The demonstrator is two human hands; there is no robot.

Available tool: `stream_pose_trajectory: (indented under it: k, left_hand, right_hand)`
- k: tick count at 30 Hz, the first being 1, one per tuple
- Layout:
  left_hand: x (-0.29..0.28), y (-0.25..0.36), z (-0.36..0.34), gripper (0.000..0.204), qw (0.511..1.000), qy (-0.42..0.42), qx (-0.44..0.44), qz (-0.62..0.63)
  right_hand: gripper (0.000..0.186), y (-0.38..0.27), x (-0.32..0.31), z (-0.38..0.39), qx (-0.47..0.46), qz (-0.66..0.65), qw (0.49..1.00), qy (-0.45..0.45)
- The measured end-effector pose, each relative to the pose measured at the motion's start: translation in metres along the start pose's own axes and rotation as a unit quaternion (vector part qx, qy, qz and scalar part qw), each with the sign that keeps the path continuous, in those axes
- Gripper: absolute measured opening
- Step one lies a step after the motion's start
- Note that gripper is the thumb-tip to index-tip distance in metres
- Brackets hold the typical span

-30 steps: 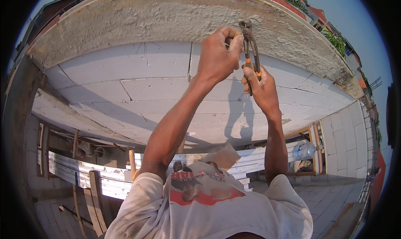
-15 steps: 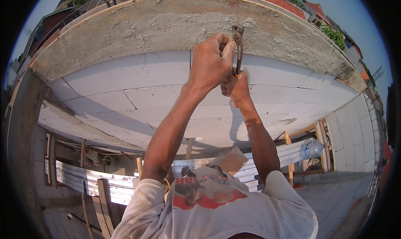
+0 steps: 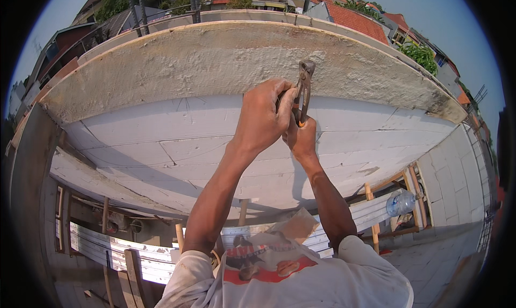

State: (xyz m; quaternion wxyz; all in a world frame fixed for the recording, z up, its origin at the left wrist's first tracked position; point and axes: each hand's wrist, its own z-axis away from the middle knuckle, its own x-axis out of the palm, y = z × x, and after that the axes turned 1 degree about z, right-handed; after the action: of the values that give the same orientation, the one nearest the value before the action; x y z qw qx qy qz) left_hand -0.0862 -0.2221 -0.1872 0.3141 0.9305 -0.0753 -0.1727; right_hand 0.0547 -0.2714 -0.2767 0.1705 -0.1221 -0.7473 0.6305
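Note:
In front of the rough concrete beam (image 3: 215,58), my right hand (image 3: 301,138) grips metal pincers (image 3: 305,90) by their lower end, where a bit of orange shows. The pincers stand nearly upright with their jaws at the top, against the face of the beam. Close on their left is my left hand (image 3: 263,111), its thumb and fingers pinched together beside the handle. Whatever sits in that pinch is hidden. A faint thin curved line, perhaps wire, runs across the white blocks below and left of this hand.
Under the beam is a white block wall (image 3: 215,130). Lower down lie corrugated metal sheets (image 3: 123,249), wooden posts (image 3: 131,270) and a large clear water bottle (image 3: 400,203) at right. Upright steel bars (image 3: 193,4) rise behind the beam, with red roofs (image 3: 355,22) beyond.
The view has tilted upward, so the beam, hands and pincers sit lower in it and more roofs show. Against the beam, the pincers are in about the same place.

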Motion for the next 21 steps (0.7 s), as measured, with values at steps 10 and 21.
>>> stream_pose_trajectory:
  k: [10,21]
  left_hand:
    - [-0.012,-0.001,0.015,0.013,0.999,-0.026,-0.034,0.009]
    - [-0.005,-0.016,0.028,0.019,0.994,0.045,-0.066,0.068]
  right_hand:
    - [0.044,-0.023,-0.001,0.021,0.007,-0.002,1.000,-0.022]
    - [0.036,-0.002,0.015,0.005,0.058,-0.109,0.988,-0.096]
